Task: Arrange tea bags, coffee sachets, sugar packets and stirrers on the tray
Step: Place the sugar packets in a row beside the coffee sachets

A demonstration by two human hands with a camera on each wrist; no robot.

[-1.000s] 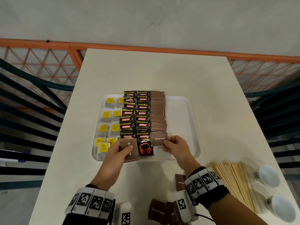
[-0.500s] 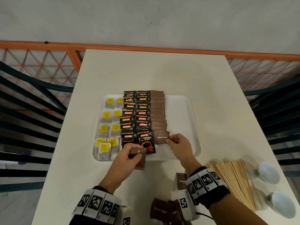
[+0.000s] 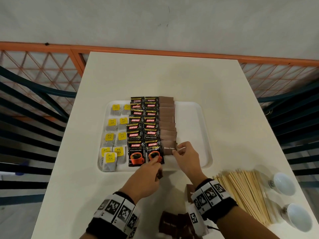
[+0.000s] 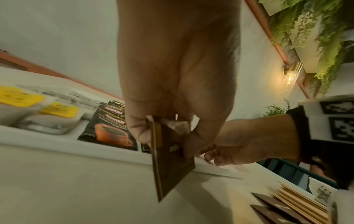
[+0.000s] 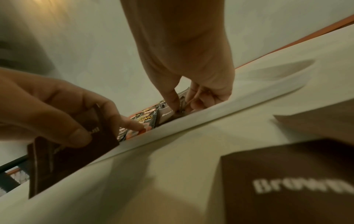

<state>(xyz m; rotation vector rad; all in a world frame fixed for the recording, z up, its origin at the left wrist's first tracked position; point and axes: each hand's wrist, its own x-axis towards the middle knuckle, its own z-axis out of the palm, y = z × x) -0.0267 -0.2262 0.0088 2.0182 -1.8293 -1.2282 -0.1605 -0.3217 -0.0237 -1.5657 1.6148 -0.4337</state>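
Sugar packets (image 3: 168, 121) line the tray (image 3: 193, 118); our right hand (image 3: 187, 153) pinches the nearest one's edge, our left hand (image 3: 146, 171) grips spare packets (image 4: 168, 157) just off the tray's near rim.

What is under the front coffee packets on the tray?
The front coffee packets overlap more coffee packets behind them, all on the white tray. Whatever else lies beneath is covered.

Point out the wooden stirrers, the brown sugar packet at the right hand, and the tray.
wooden stirrers (image 3: 245, 192), head view, middle of the bundle.
brown sugar packet (image 3: 168, 148), head view, printed face beside the right hand's fingertips.
tray (image 3: 189, 121), head view, bare floor right of the sugar column.
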